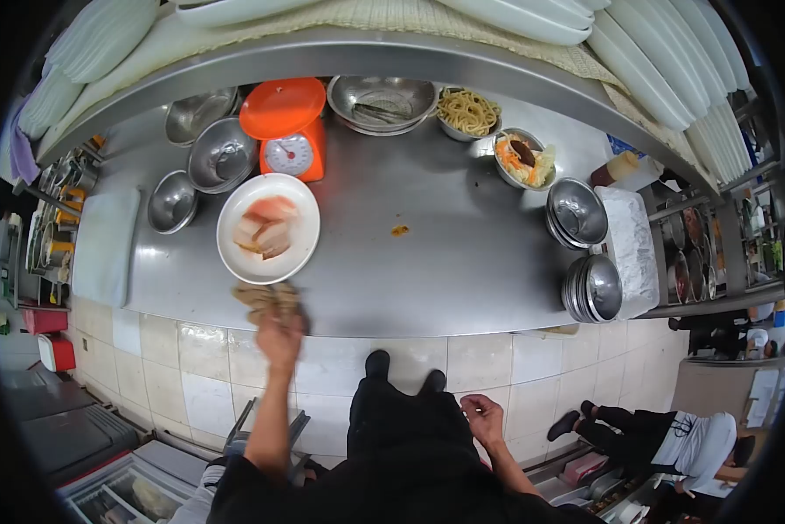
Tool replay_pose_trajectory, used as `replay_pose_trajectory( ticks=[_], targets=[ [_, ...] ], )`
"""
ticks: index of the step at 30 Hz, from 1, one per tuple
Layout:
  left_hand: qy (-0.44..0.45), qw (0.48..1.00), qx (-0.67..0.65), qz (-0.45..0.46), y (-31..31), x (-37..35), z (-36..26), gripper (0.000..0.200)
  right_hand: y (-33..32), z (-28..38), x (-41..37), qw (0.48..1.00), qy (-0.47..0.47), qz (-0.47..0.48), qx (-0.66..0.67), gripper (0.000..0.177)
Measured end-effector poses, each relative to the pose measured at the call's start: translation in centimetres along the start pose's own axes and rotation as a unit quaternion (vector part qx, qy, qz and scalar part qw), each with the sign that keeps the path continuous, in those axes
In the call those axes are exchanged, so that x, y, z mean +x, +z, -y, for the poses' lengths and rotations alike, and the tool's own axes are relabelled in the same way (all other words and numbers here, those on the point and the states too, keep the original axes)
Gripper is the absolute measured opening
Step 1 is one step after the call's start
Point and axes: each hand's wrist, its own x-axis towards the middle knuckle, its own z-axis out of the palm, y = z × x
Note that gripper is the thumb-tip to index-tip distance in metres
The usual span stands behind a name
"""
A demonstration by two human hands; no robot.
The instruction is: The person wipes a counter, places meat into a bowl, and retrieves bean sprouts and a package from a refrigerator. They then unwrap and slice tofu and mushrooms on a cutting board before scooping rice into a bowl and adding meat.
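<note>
My left hand (pixel 280 343) is closed on a brown cloth (pixel 266 299) at the front edge of the steel table (pixel 366 288). Just beyond the cloth sits a white plate (pixel 309 240) with pale and reddish slices (pixel 266 231) on it; the exact food is hard to make out. My right hand (pixel 482 417) hangs low in front of the table, away from everything on it. Its fingers are loosely bent and apart, with nothing seen in them. A small brown smear (pixel 399 230) marks the middle of the tabletop.
An orange scale (pixel 314 150) stands behind the plate, beside metal bowls (pixel 222 155). Further right are noodles (pixel 468 112), a bowl of shredded vegetables (pixel 532 166) and stacked bowls (pixel 602 286). A shelf (pixel 366 54) with white plates overhangs the back. Another person (pixel 694 441) is at right.
</note>
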Motion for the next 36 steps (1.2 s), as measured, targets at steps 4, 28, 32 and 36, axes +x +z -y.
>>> replay_pose_trajectory(
  ticks=[4, 28, 32, 36],
  targets=[
    [0.122, 0.991, -0.048, 0.010, 5.8, 1.0, -9.9, 0.031, -0.1, 0.7, 0.9, 0.999, 0.011, 0.009, 0.040, 0.010],
    [0.229, 0.945, -0.160, 0.168, 27.7, 11.1, -33.7, 0.029, -10.1, -5.5, 7.8, 0.978, 0.123, 0.063, 0.155, 0.019],
    [0.194, 0.923, -0.231, 0.239, 27.1, 4.1, -33.2, 0.021, -10.6, -4.0, 8.6, 0.976, 0.093, 0.078, 0.181, 0.018],
    [0.206, 0.843, -0.356, 0.346, 22.0, -8.0, -33.7, 0.012, -11.9, 0.3, 9.6, 0.978, -0.031, 0.003, 0.205, 0.014]
  ],
)
